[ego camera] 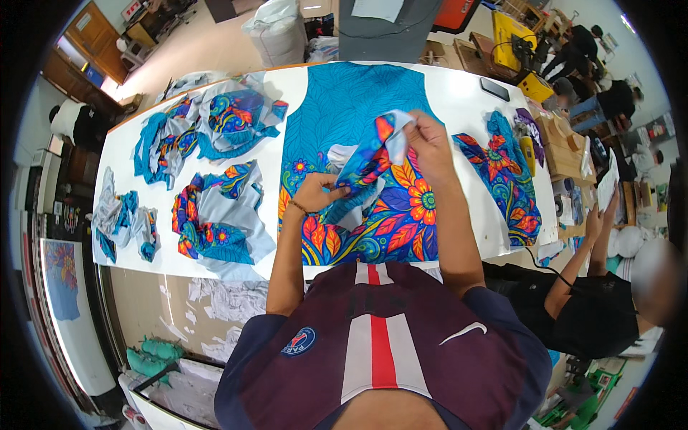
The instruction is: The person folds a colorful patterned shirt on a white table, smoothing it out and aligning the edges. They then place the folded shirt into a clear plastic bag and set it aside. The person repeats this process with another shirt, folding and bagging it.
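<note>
Between my hands is a crumpled printed fabric piece (371, 156), blue and orange on one side and pale on the other. My left hand (317, 193) pinches its lower end between thumb and fingers. Its upper right end is gripped by my right hand (427, 137). Beneath them a large teal body-shaped fabric panel (365, 86) with a leaf pattern and bright flowers lies flat on the white table (274, 166). Another bundle of the printed cloth rests on the panel under my left hand, partly hidden.
Several crumpled fabric bundles (223, 215) lie on the table's left side. At right are a folded floral fabric piece (500, 177), a phone (494, 89) and a yellow cutter (527, 156). A co-worker (591, 312) stands close at the right, holding paper. White sacks (277, 35) stand beyond the table.
</note>
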The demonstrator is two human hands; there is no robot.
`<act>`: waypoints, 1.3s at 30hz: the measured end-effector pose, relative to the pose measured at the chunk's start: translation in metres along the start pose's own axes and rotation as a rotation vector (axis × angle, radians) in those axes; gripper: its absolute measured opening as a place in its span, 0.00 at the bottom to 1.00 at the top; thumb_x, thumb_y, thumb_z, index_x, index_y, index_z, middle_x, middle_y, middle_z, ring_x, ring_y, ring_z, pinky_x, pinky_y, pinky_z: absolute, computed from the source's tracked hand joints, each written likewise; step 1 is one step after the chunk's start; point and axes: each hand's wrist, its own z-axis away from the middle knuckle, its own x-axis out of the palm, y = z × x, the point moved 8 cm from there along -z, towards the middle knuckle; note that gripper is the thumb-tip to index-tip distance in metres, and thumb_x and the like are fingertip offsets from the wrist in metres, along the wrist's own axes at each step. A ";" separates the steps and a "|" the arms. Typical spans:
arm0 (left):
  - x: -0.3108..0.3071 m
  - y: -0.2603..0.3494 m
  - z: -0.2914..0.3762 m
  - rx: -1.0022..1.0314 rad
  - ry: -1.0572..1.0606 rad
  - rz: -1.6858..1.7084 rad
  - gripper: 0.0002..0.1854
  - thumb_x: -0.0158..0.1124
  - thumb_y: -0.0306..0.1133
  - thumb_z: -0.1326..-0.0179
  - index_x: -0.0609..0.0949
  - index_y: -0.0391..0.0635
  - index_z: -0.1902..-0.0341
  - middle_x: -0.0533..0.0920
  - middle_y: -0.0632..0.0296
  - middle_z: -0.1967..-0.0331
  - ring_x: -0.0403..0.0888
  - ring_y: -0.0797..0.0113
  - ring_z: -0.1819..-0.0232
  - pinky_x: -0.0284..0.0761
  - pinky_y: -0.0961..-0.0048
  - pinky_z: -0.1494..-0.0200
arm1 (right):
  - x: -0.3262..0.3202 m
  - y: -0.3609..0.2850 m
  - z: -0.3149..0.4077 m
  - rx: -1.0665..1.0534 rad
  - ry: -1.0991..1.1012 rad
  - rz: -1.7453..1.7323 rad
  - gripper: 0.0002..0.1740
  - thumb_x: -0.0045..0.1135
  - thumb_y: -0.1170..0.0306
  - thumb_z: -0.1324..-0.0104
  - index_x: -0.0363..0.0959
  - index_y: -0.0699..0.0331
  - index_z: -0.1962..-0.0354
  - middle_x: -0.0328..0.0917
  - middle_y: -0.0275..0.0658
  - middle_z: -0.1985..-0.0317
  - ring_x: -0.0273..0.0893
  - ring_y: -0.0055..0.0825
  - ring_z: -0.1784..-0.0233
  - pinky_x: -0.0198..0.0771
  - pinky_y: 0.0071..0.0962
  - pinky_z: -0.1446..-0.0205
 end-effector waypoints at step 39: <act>-0.234 0.247 0.022 0.354 1.016 0.399 0.13 0.53 0.21 0.32 0.81 0.36 0.48 0.87 0.55 0.56 0.84 0.73 0.64 0.78 0.82 0.69 | -0.148 -0.197 0.079 -0.643 0.698 0.059 0.25 0.62 0.67 0.32 0.71 0.66 0.40 0.82 0.36 0.50 0.80 0.25 0.49 0.76 0.27 0.45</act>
